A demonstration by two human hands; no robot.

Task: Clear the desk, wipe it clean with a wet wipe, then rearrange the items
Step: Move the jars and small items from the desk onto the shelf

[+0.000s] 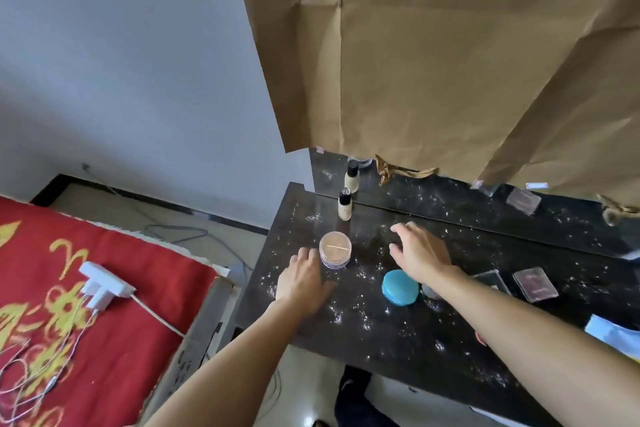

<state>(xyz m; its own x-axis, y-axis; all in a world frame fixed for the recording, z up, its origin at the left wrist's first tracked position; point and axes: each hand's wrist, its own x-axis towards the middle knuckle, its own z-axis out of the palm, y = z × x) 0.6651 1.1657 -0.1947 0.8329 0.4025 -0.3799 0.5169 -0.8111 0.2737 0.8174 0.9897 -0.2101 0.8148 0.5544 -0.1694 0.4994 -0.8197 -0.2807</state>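
Black glossy desk [398, 340], lower right of frame. Its top is speckled all over with white flecks.

Left hand [301, 279] lies low over the desk's left part, fingers straight and slightly apart, thumb out to the right. Its fingertips [306, 253] are just beside the left side of a round clear plastic jar of tan powder [335, 250]; contact cannot be told. Nothing gripped.

Right hand [420, 253] hovers right of the jar, palm down, fingers spread and loosely bent, holding nothing. Its wrist crosses the upper edge of a round turquoise compact [400, 287] that sits on the desk.

Small cream bottle with black cap [345, 204] stands upright above the jar in frame, at the desk's back edge against the mirror [450, 198]. Its reflection shows just above it.

Two clear square plastic cases [535, 284] lie flat right of the compact. A light blue packet [609, 333] sits at the right edge, partly cut off.

Creased brown paper [450, 45] covers the mirror's upper part, filling the upper right.

Lower left: red bedspread with gold pattern [52, 288]. A white power strip [104, 282] with plugged chargers and white cables lies on it.
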